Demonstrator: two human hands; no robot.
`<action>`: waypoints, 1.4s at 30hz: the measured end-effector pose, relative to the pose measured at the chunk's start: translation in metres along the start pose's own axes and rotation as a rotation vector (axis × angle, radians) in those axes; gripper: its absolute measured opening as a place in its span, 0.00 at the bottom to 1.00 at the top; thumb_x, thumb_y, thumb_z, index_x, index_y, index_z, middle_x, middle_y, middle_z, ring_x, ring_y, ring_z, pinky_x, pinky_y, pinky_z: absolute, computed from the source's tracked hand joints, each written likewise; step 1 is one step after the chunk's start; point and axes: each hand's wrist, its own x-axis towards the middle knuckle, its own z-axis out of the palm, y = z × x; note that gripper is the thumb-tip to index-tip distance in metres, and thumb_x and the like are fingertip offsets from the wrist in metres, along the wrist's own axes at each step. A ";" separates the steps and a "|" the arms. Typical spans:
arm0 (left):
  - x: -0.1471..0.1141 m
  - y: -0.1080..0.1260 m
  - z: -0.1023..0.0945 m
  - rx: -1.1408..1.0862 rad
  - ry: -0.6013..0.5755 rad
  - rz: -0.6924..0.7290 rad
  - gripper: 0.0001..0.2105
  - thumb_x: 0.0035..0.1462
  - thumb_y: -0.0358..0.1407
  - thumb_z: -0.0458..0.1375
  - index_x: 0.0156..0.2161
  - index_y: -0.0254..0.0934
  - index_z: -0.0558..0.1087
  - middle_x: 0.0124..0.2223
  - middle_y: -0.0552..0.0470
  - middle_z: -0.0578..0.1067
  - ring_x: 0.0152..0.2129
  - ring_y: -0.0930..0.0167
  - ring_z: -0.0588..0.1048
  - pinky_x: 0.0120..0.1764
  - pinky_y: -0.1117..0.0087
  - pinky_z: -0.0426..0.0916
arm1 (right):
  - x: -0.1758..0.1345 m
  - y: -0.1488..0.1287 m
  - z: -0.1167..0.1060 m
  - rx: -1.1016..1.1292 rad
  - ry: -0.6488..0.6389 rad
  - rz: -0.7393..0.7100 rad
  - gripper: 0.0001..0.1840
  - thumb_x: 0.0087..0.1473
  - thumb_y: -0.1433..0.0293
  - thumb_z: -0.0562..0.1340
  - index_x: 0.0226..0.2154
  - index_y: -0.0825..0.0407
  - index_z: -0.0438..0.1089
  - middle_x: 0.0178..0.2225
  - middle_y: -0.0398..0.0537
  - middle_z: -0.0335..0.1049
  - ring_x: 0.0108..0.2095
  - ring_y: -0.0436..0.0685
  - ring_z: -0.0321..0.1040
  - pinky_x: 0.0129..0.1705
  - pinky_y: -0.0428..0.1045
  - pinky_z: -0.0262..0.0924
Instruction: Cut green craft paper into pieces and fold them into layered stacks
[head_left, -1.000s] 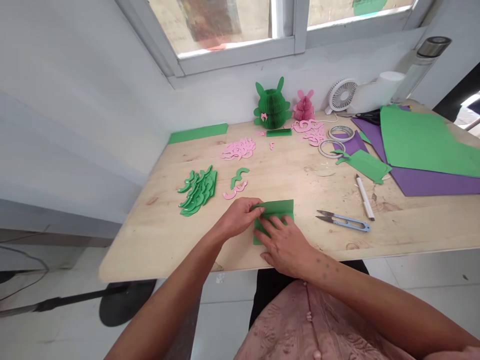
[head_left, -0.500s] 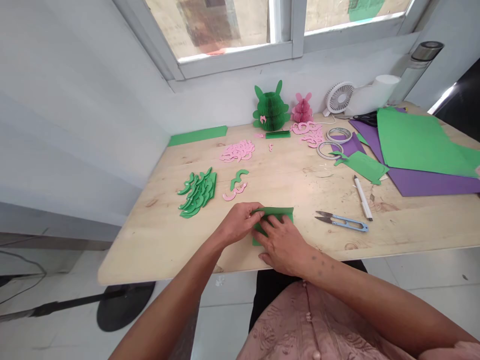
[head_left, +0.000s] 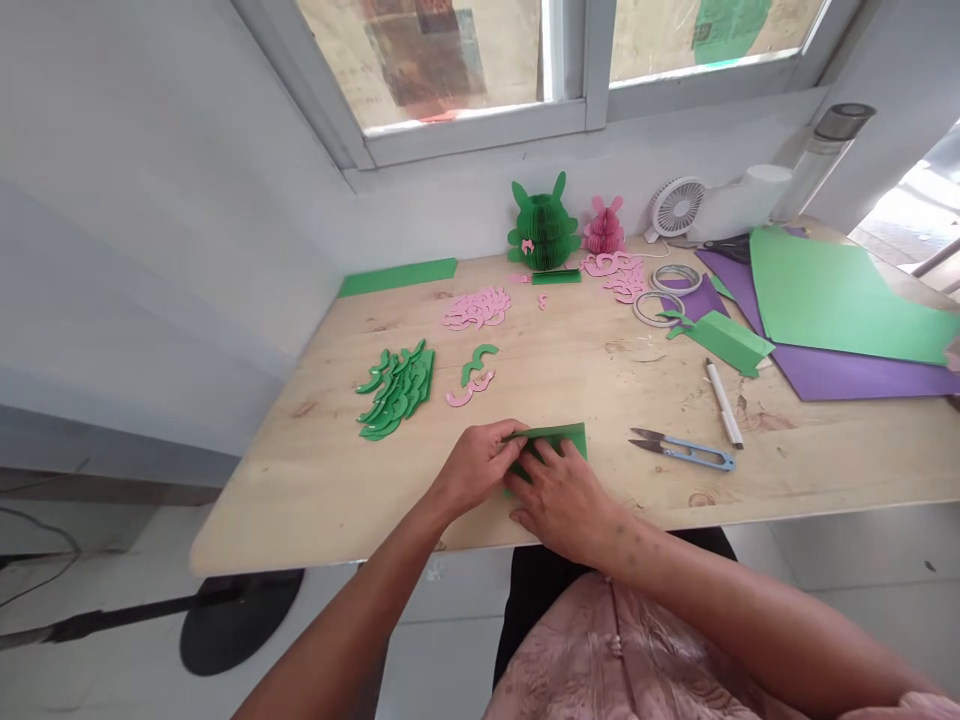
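A folded piece of green paper (head_left: 576,440) lies near the front edge of the wooden table, its far flap standing up. My left hand (head_left: 480,462) pinches the left end of that flap between thumb and fingers. Across the paper's lower part, my right hand (head_left: 559,490) rests with its fingers spread, pressing it down and hiding much of it. Just beyond my hands lie a green curved cutout (head_left: 477,364) and a pink one (head_left: 471,388). Blue-handled thread snips (head_left: 682,450) lie to the right of the paper.
Green cutouts (head_left: 397,390) are heaped left, pink cutouts (head_left: 477,307) farther back. Green and pink paper figures (head_left: 545,232) stand by the wall near a small fan (head_left: 677,208). Tape rolls (head_left: 660,309), a white pen (head_left: 724,403) and large green and purple sheets (head_left: 847,300) lie right.
The raised flap of the green paper leans a little more toward me, with my left hand still pinching its end. My right hand stays on the paper. The camera view has tilted slightly.
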 end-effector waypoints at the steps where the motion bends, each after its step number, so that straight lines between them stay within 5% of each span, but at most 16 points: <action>1: -0.001 0.000 0.001 0.010 0.016 0.005 0.12 0.57 0.35 0.50 0.40 0.38 0.75 0.34 0.54 0.78 0.31 0.71 0.75 0.34 0.74 0.68 | -0.001 -0.001 0.000 0.001 -0.001 0.002 0.19 0.55 0.59 0.59 0.46 0.52 0.67 0.49 0.57 0.65 0.51 0.66 0.55 0.48 0.61 0.52; 17: -0.027 -0.032 0.029 0.228 0.242 0.396 0.13 0.59 0.29 0.49 0.46 0.38 0.72 0.47 0.48 0.76 0.47 0.70 0.73 0.49 0.63 0.70 | -0.024 -0.008 0.001 0.058 0.006 -0.011 0.23 0.54 0.56 0.60 0.48 0.51 0.65 0.51 0.53 0.63 0.50 0.67 0.56 0.49 0.63 0.54; 29: -0.032 -0.039 0.039 0.350 0.295 0.485 0.13 0.59 0.28 0.49 0.47 0.37 0.70 0.49 0.47 0.75 0.50 0.69 0.71 0.51 0.61 0.69 | -0.033 -0.005 0.004 0.137 -0.024 -0.055 0.19 0.56 0.60 0.59 0.48 0.50 0.64 0.51 0.54 0.64 0.49 0.66 0.58 0.49 0.63 0.55; 34: -0.033 -0.038 0.041 0.414 0.290 0.503 0.12 0.59 0.30 0.50 0.46 0.36 0.71 0.50 0.45 0.75 0.50 0.66 0.71 0.52 0.59 0.68 | -0.052 0.007 0.005 0.252 0.134 -0.133 0.16 0.58 0.69 0.56 0.49 0.55 0.65 0.49 0.55 0.68 0.51 0.61 0.60 0.51 0.57 0.55; 38: -0.035 -0.041 0.042 0.458 0.265 0.512 0.13 0.58 0.31 0.51 0.47 0.35 0.71 0.51 0.43 0.73 0.52 0.65 0.69 0.53 0.58 0.67 | -0.073 0.023 0.001 0.328 0.407 -0.116 0.12 0.58 0.76 0.53 0.43 0.56 0.68 0.37 0.52 0.74 0.38 0.54 0.68 0.41 0.51 0.60; 42: -0.036 -0.044 0.044 0.480 0.255 0.508 0.13 0.58 0.31 0.51 0.48 0.36 0.70 0.52 0.43 0.72 0.52 0.64 0.69 0.52 0.56 0.67 | -0.074 0.036 -0.004 0.214 0.403 -0.002 0.11 0.59 0.72 0.54 0.42 0.55 0.69 0.39 0.54 0.73 0.37 0.56 0.67 0.40 0.53 0.60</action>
